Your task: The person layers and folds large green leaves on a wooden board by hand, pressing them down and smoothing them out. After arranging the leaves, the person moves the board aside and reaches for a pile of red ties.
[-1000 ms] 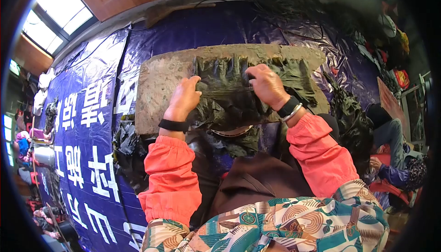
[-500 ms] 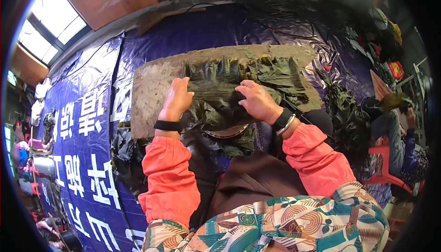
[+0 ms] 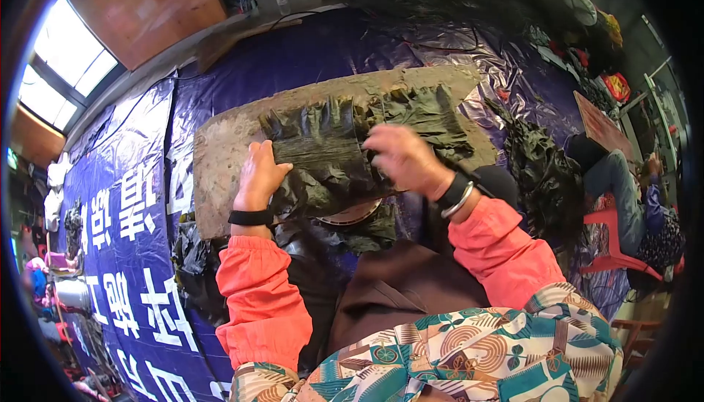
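Dark green, wrinkled leaf-like sheets (image 3: 319, 138) lie side by side on a worn board (image 3: 227, 138). At the left edge of the nearer sheet is my left hand (image 3: 259, 174), its thumb and fingers on the edge, their grip partly hidden. My right hand (image 3: 407, 158) is over the right part of the same sheet, close to the gap before a second dark sheet (image 3: 429, 119); its fingers are smeared by motion. The front of the sheets hangs in folds over the board's near edge, above a round pale rim (image 3: 352, 213).
Blue tarpaulin with white characters (image 3: 132, 255) spreads under the board. Piles of dark leaves lie to the right (image 3: 543, 171) and left (image 3: 196, 259). A person (image 3: 649, 218) sits on a red chair (image 3: 610, 237) at the right. A bottle (image 3: 282, 2) stands at the back.
My right hand has lifted slightly from the sheet's right edge and its fingers have drawn together. The sheet looks flatter and wider. The whole view has shifted a little.
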{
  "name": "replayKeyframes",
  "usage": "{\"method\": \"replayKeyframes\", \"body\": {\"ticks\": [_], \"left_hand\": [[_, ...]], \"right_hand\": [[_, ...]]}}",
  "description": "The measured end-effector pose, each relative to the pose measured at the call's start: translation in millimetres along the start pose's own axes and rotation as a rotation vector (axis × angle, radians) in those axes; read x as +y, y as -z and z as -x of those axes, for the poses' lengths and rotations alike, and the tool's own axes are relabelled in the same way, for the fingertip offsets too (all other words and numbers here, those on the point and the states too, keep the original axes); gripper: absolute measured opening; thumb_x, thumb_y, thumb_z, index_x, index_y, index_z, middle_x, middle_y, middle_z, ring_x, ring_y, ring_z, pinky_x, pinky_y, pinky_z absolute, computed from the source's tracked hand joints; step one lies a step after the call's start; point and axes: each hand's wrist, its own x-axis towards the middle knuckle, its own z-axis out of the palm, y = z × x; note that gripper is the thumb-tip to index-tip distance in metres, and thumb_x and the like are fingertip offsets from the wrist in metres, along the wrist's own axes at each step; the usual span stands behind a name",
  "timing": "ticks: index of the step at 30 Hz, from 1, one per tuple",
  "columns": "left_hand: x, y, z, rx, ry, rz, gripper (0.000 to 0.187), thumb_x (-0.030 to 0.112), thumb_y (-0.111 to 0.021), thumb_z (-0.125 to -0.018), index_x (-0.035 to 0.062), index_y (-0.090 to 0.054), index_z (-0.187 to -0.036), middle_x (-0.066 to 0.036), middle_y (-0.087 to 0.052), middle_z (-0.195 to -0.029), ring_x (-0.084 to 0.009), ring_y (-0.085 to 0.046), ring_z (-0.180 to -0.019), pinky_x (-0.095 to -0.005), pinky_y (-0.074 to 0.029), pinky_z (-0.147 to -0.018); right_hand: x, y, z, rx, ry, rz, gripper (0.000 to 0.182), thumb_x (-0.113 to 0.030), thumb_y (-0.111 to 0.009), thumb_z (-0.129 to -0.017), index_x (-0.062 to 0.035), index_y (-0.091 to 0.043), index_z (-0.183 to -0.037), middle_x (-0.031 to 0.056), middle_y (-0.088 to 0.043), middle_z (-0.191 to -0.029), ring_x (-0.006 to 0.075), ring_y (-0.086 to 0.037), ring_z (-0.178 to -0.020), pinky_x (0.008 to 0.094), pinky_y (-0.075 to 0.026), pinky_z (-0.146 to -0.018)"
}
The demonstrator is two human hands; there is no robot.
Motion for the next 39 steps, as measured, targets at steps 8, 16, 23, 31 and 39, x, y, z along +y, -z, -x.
{"method": "replayKeyframes", "body": {"ticks": [8,16,23,31,39], "left_hand": [[10,13,-5,-0.011,0.077,0.043,0.065,0.029,-0.075,-0.081,0.0009,-0.05,-0.135,-0.026,-0.054,-0.131,-0.0415,-0.054,-0.12,-0.0456,-0.047,-0.098],[17,8,-7,-0.032,0.065,0.032,0.063,0.03,-0.074,-0.082,0.0021,-0.052,-0.134,-0.026,-0.054,-0.13,-0.0409,-0.054,-0.119,-0.0458,-0.046,-0.097],[11,4,-5,-0.009,0.064,0.01,0.061,0.03,-0.073,-0.082,0.0051,-0.053,-0.134,-0.025,-0.054,-0.128,-0.0418,-0.055,-0.117,-0.0463,-0.047,-0.096],[-1,0,-8,-0.025,0.023,0.023,0.059,0.031,-0.073,-0.083,0.0045,-0.054,-0.132,-0.026,-0.055,-0.126,-0.0428,-0.056,-0.116,-0.0465,-0.048,-0.095],[12,2,-4,0.007,0.039,0.012,0.059,0.031,-0.073,-0.081,0.0026,-0.057,-0.13,-0.027,-0.058,-0.12,-0.0415,-0.056,-0.113,-0.045,-0.047,-0.096]], "right_hand": [[134,78,21,-0.145,-0.929,0.472,0.036,-0.026,-0.072,-0.082,-0.0031,-0.068,-0.109,0.0207,-0.068,-0.111,0.0389,-0.063,-0.107,0.045,-0.05,-0.092],[115,58,17,0.243,-0.351,0.309,0.016,-0.011,-0.073,-0.075,-0.0098,-0.068,-0.09,0.0142,-0.063,-0.088,0.0359,-0.061,-0.088,0.044,-0.051,-0.08],[71,-7,10,-0.025,-0.258,0.219,0.021,-0.01,-0.073,-0.074,-0.011,-0.067,-0.094,0.0097,-0.061,-0.092,0.0328,-0.059,-0.095,0.0403,-0.049,-0.085],[55,17,-11,0.129,-0.257,0.081,0.015,-0.01,-0.072,-0.076,-0.0073,-0.064,-0.089,0.0117,-0.063,-0.094,0.0328,-0.06,-0.095,0.0403,-0.05,-0.082],[23,-16,1,-0.154,-0.171,0.212,0.014,-0.013,-0.071,-0.077,-0.0113,-0.063,-0.089,0.0076,-0.059,-0.09,0.0306,-0.058,-0.092,0.0407,-0.05,-0.078]]}}
